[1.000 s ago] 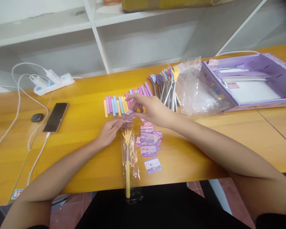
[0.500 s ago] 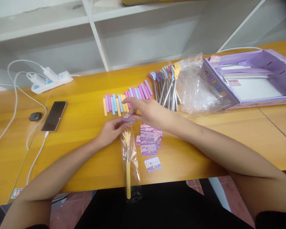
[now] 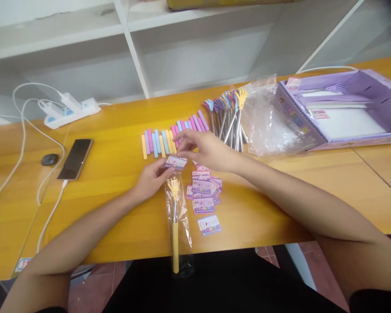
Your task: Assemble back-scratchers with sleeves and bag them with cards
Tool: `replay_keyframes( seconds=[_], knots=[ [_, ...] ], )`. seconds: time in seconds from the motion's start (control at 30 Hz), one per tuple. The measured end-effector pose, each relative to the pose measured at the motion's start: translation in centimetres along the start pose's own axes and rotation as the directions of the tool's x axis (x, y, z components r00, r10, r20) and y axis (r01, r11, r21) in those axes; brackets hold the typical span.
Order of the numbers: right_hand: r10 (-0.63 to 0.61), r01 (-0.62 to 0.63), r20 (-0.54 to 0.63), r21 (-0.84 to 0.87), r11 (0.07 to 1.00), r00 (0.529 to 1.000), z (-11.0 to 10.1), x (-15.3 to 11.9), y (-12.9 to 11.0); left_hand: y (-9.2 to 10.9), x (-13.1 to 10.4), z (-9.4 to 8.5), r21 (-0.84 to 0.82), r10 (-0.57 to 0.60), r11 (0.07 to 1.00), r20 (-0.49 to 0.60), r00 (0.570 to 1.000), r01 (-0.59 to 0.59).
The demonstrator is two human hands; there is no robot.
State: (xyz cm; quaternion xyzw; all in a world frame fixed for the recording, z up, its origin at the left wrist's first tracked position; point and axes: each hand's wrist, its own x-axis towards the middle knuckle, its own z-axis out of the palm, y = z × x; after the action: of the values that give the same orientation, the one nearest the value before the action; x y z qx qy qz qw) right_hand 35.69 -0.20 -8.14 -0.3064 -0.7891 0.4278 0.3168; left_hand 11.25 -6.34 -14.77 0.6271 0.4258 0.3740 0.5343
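Observation:
My left hand (image 3: 153,178) pinches a small printed purple card (image 3: 176,162) between thumb and fingers at the top end of a clear plastic bag (image 3: 184,226). Inside the bag is a yellow hand-shaped back scratcher (image 3: 175,243) with a metal rod, its handle reaching past the table's front edge. Whether the card is fixed to the bag cannot be made out. Just above the card, my right hand (image 3: 203,150) hovers with thumb and fingers apart, apparently holding nothing. Below it lies a loose pile of similar cards (image 3: 203,205), with one card (image 3: 209,225) apart in front.
Coloured handle sleeves (image 3: 163,143) lie in a row behind my hands. Several back scratchers (image 3: 230,117) are heaped to their right, beside clear bags (image 3: 267,126) and a purple box (image 3: 326,140). A phone (image 3: 74,158), cables and a power strip (image 3: 73,114) occupy the left.
The card in my left hand now faces up more fully. My right hand has drawn slightly right and its fingers have come off the card.

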Motion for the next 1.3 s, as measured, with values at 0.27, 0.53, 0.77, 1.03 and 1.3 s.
replay_keyframes(
  seconds=[0.27, 0.53, 0.77, 1.03, 1.3],
  knots=[
    [0.115, -0.107, -0.061, 0.122, 0.987, 0.991, 0.4, 0.2, 0.2, 0.0, -0.3, 0.3, 0.103, 0.182, 0.979, -0.039, 0.982, -0.177],
    [0.099, -0.087, -0.092, 0.126, 0.988, 0.991, 0.5, 0.3, 0.4, 0.5, -0.6, 0.2, 0.213, 0.177, 0.962, -0.007, 0.984, -0.171],
    [0.075, -0.059, -0.115, 0.136, 0.989, 0.991, 0.6, 0.3, 0.3, 0.0, -0.5, 0.3, 0.097, 0.155, 0.983, -0.005, 0.988, -0.154],
    [0.043, -0.040, 0.038, -0.063, 0.997, 0.998, 0.0, 0.1, 0.7, 0.3, -0.3, 0.3, 0.018, 0.092, 0.996, -0.010, 0.996, -0.091],
    [0.163, -0.152, 0.135, -0.089, 0.984, 0.977, 1.4, -0.3, 0.1, 0.4, -0.1, 0.2, -0.063, 0.043, 0.997, -0.069, 0.997, -0.047]
  ],
)
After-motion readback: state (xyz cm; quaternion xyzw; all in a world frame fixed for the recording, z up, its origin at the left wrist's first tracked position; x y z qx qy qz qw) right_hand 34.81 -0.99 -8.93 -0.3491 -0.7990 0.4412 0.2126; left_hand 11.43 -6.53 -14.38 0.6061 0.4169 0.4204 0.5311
